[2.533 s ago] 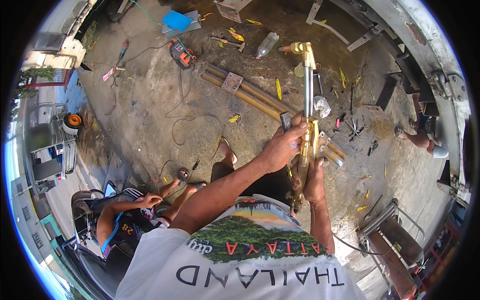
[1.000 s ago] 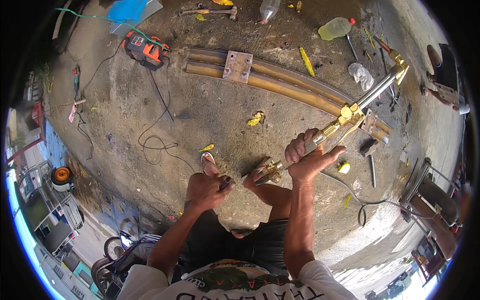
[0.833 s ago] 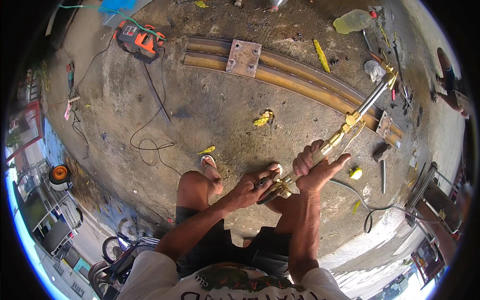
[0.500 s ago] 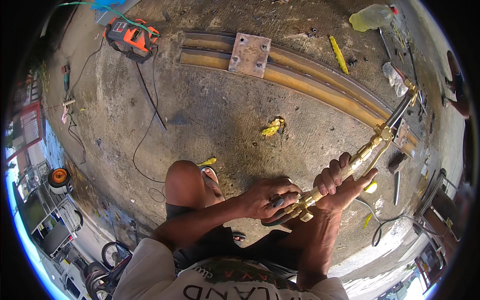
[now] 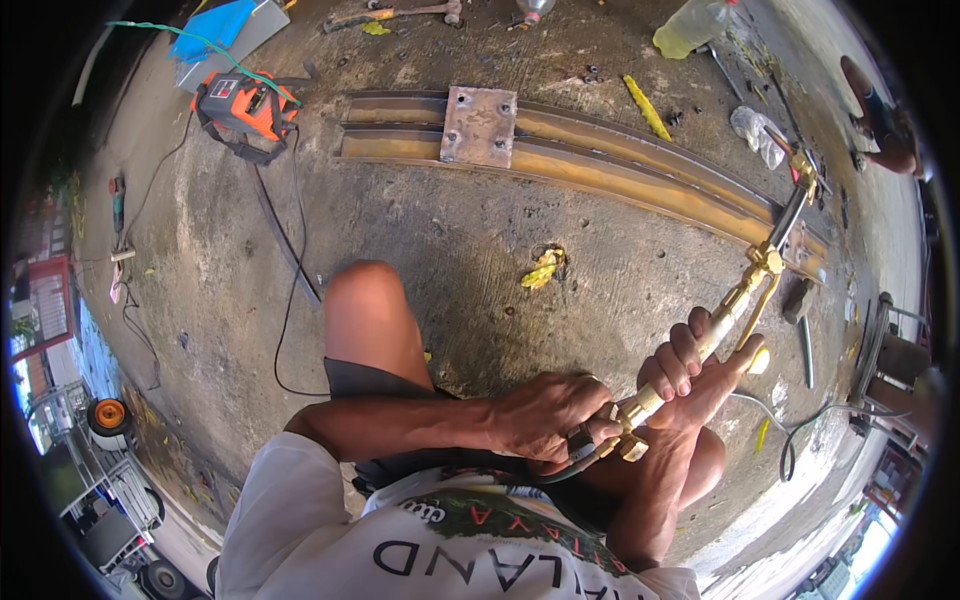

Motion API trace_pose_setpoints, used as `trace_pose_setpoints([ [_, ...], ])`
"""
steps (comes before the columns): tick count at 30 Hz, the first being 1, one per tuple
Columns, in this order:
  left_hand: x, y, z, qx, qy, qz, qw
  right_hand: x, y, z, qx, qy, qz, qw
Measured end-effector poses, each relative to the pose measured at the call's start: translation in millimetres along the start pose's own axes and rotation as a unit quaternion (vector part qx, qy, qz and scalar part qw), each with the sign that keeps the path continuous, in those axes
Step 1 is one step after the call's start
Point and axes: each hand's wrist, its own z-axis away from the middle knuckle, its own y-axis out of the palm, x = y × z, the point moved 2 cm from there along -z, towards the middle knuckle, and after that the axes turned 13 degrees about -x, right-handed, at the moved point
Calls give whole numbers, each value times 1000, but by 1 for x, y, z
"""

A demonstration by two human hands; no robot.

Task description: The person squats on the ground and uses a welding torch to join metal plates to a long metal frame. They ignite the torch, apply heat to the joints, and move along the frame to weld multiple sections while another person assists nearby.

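Note:
A brass cutting torch [image 5: 736, 300] slants up to the right in front of me, its angled head [image 5: 803, 170] pointing away. My right hand [image 5: 685, 368] is wrapped around its pale handle, with the thumb stretched out beside the brass lever [image 5: 765, 305]. At the torch's rear end, my left hand [image 5: 560, 415] is closed around the hose end, next to the valve knob [image 5: 632, 448]. A dark hose [image 5: 575, 470] runs out below the left fingers. Just what the left fingertips press on is partly hidden.
Long rusty steel beams [image 5: 620, 180] lie on the concrete, with a drilled square plate [image 5: 478, 127] across them. An orange-black machine [image 5: 250, 110] with cables stands far left. A hammer [image 5: 400, 14], a yellow-green bottle [image 5: 690, 28] and an angle grinder [image 5: 118, 215] lie around. Another person's leg [image 5: 885, 130] shows far right.
The view has tilted, bringing the hammer into sight at the top. My left hand has turned and closed in on the valve end of the torch. The right hand keeps its grip.

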Motion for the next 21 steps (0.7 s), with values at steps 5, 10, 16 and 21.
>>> trace_pose_setpoints([
  [5, -26, -17, 11, 7, -48, -36, 998, -17, 14, 24, -42, -60, 37, 997],
  [10, -36, -33, 23, 26, -106, -6, 994, -37, 26, 43, -122, -106, 78, 984],
  [16, -15, -95, 4, 19, -302, -20, 953, -86, 14, 55, -137, -30, 62, 988],
  [21, 75, -124, -85, -106, -356, -193, 908, -94, -2, 37, -84, -21, 22, 996],
])
